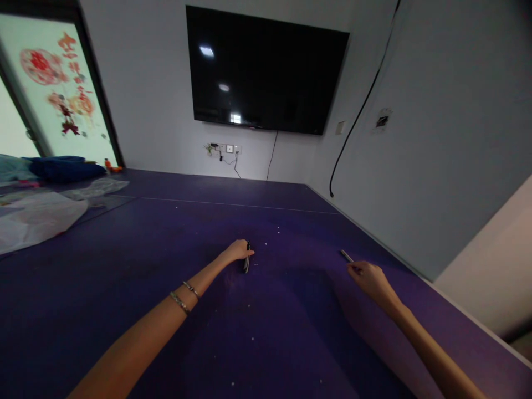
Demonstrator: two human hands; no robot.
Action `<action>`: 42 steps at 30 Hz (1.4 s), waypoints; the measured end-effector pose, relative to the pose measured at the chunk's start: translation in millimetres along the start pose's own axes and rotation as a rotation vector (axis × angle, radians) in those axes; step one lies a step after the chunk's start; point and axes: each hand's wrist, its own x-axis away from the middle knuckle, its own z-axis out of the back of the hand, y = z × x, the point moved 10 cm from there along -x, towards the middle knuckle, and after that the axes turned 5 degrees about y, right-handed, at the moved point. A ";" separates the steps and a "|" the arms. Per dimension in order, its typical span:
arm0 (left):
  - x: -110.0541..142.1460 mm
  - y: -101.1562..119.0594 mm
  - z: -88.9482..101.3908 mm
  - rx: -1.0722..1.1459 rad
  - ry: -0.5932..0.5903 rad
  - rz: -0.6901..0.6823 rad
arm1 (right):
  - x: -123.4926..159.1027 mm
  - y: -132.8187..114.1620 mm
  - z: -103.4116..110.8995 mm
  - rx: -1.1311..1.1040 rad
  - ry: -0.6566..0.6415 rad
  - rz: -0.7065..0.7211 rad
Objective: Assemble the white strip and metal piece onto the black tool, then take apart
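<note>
My left hand (238, 250), with bracelets on its wrist, is closed around a slim dark object with a pale edge (246, 265). That object stands roughly upright in view, its lower end close to the purple surface (282, 316); its exact kind is too small to make out. Further right, my right hand (369, 277) pinches a thin pen-like stick (346, 255), which points up and to the left from the fingers. A wide gap separates the two hands, and small white bits are scattered between and below them.
Clear plastic sheeting (41, 213) and dark blue folded cloth (66, 168) lie at the left. A television (266, 72) hangs on the far wall above sockets (229, 148). A black cable (361, 108) dangles along the right wall (440, 138).
</note>
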 end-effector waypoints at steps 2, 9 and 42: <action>-0.3 -1.9 -1.0 -0.012 0.009 -0.002 | -3.4 15.1 2.2 0.011 -0.016 -0.028; 14.2 -11.6 2.2 -0.021 -0.024 0.036 | -5.7 81.8 -9.8 0.154 -0.203 -0.159; 42.0 -9.0 -7.1 -0.008 -0.009 0.111 | 8.7 -66.2 -47.9 0.140 -0.292 -0.022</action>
